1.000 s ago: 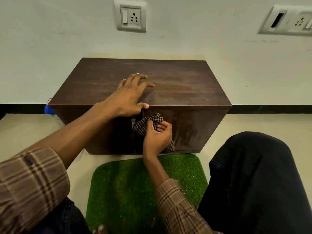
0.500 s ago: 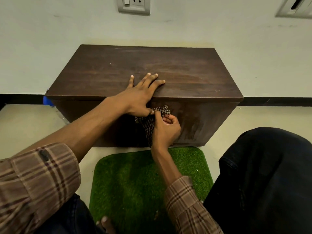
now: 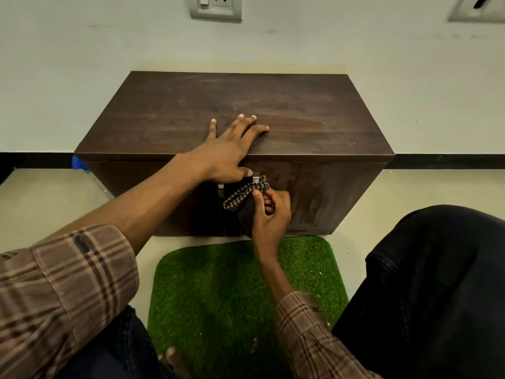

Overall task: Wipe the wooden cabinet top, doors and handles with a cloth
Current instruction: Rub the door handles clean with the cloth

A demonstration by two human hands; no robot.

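Head view, nearest first: a green grass mat (image 3: 240,296) lies on the pale floor between the person's dark-trousered knees, a toe just showing at its near edge, and both plaid sleeves reach forward over it. Beyond the mat's far edge stands the wooden cabinet (image 3: 322,127) against the wall. The right hand (image 3: 269,214) is curled around the checked cloth (image 3: 246,203), pinching its upper end against the right-hand metal handle (image 3: 256,178) near the top of the door front, while the rest of the cloth hangs down along the hand. A second ago that bunch of cloth sat lower and a little left on the door face; it has since climbed to the handle, so the work has passed from the door panel to the hardware. The left hand (image 3: 229,149) lies flat with fingers spread on the near edge of the cabinet top, thumb hooked over the front lip just above the left-hand handle (image 3: 220,188), as it did before, steadying the body. My reading is that the handles are now in hand, and the left one likely waits its turn. Farther off, on the wall above, sit a switch-and-socket plate (image 3: 216,6) and part of another plate (image 3: 478,8) at the far right
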